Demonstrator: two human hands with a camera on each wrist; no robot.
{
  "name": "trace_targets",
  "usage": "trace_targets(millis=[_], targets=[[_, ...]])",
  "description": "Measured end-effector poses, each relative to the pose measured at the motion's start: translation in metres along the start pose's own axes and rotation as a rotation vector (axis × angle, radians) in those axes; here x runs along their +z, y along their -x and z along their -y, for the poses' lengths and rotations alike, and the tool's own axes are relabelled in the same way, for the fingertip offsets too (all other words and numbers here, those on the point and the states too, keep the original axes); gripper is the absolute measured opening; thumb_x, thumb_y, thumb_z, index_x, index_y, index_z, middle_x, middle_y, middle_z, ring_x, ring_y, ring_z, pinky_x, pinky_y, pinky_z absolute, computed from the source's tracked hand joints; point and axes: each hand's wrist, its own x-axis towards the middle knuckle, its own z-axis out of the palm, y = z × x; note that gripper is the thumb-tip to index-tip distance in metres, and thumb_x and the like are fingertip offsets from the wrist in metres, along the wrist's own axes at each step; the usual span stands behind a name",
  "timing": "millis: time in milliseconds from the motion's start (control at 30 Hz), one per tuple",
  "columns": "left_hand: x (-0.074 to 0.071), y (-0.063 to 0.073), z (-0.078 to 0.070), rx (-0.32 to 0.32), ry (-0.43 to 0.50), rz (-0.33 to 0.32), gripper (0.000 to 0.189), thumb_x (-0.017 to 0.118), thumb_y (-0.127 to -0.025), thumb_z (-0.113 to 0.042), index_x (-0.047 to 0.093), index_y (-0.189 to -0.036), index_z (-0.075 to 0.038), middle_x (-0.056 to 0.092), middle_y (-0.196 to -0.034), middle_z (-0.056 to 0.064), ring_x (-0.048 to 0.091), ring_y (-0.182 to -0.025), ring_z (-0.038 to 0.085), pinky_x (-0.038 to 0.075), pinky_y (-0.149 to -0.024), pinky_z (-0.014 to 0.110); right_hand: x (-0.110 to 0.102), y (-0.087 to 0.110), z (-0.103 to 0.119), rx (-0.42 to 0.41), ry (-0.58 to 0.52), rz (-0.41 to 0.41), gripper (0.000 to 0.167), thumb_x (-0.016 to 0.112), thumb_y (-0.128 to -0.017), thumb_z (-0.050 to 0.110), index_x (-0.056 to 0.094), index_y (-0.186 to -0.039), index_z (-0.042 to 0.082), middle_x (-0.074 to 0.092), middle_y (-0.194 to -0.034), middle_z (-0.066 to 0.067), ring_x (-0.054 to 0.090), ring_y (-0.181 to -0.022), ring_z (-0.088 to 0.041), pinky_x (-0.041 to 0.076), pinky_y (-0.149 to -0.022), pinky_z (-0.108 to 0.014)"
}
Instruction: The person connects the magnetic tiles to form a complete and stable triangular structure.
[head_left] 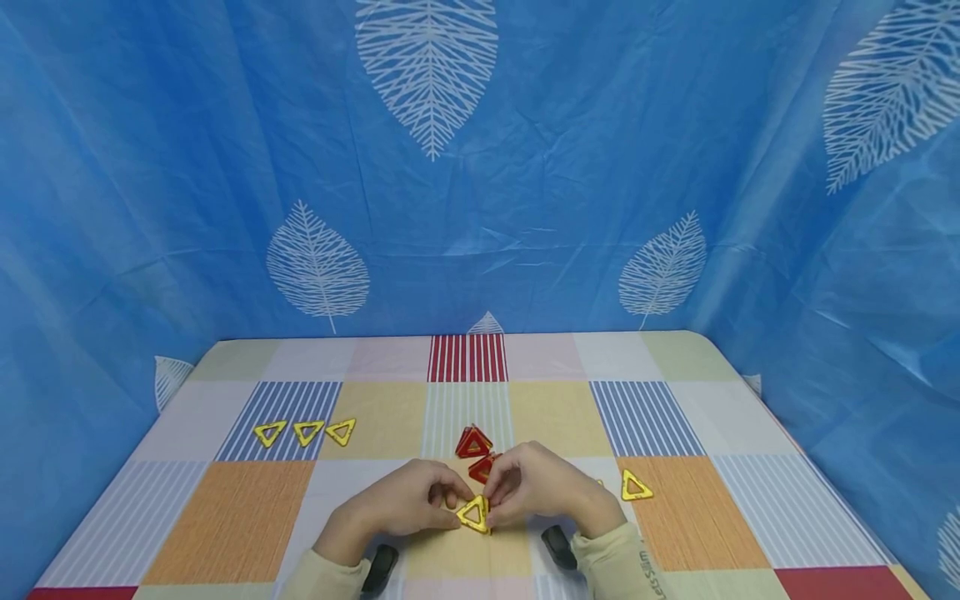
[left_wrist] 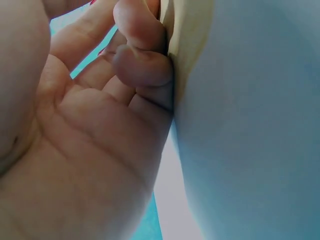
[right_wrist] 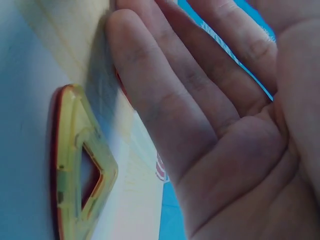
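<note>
In the head view my left hand (head_left: 408, 504) pinches the left corner of a yellow triangular magnetic tile (head_left: 470, 525) between thumb and fingers. From the other side my right hand (head_left: 536, 485) pinches at the tile's right edge, where a thin orange-red edge shows beside it. Just beyond the fingers lie red triangular tiles, a small pile (head_left: 473, 444) and another group (head_left: 480, 472) partly covered by the right hand. In the left wrist view the left hand (left_wrist: 95, 130) has curled fingers; its held tile is hidden. The right wrist view shows the right hand's palm (right_wrist: 220, 150).
Three yellow triangular tiles lie in a row at the left, the middle one (head_left: 308, 440) on a striped patch. Another yellow tile (head_left: 636, 495) lies right of the right forearm. Near the right palm a yellow tile with a red edge (right_wrist: 70, 150) lies on the patchwork cloth (head_left: 382, 417).
</note>
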Motion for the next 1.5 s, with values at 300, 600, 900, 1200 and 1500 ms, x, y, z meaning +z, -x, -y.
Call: trace_targets(millis=[300,600,900,1200,1500], targets=[[-0.011,0.002,0.003,0.032,0.028,0.004,0.020,0.080,-0.085,-0.013,0.075,-0.105,-0.011,0.064,-0.084,-0.007,0.057,-0.072,0.009,0.048,-0.064,0.026,-0.001,0.002,0.000,0.009,-0.042,-0.015,0.019,0.091,-0.072,0.003,0.074,-0.080,0.006,0.072,-0.080,-0.001,0.071,-0.072,-0.013,0.057,-0.067,-0.025],[-0.053,0.037,0.037,0.001,0.132,-0.080,0.027,0.078,-0.089,-0.012,0.072,-0.114,-0.004,0.064,-0.091,0.003,0.057,-0.074,0.013,0.048,-0.062,0.025,0.003,0.001,-0.001,0.032,-0.060,-0.020,0.020,0.091,-0.071,0.003,0.073,-0.078,0.008,0.073,-0.081,-0.004,0.071,-0.072,-0.014,0.056,-0.068,-0.025],[-0.116,0.087,0.076,-0.077,0.146,-0.318,0.039,0.070,-0.094,-0.008,0.060,-0.129,0.005,0.062,-0.114,0.022,0.061,-0.093,0.024,0.054,-0.067,0.034,0.002,0.001,0.003,0.050,-0.061,-0.015,0.020,0.091,-0.071,0.003,0.073,-0.079,0.007,0.072,-0.080,-0.001,0.071,-0.072,-0.014,0.056,-0.067,-0.025],[-0.163,0.119,0.107,-0.493,-0.076,-0.497,0.059,0.065,-0.094,-0.009,0.044,-0.149,-0.006,0.031,-0.146,0.034,0.037,-0.124,0.052,0.048,-0.084,0.055,0.002,0.003,0.002,0.046,-0.074,-0.015,0.019,0.090,-0.072,0.003,0.074,-0.080,0.007,0.072,-0.080,0.000,0.071,-0.072,-0.015,0.056,-0.067,-0.025],[-0.179,0.129,0.128,-0.577,-0.064,-0.429,0.057,0.070,-0.092,-0.013,0.050,-0.144,0.001,0.029,-0.147,0.039,0.032,-0.130,0.056,0.035,-0.099,0.066,0.002,0.001,-0.002,0.055,-0.082,-0.004,0.019,0.090,-0.072,0.004,0.074,-0.080,0.008,0.073,-0.081,-0.003,0.071,-0.073,-0.016,0.056,-0.067,-0.026]])
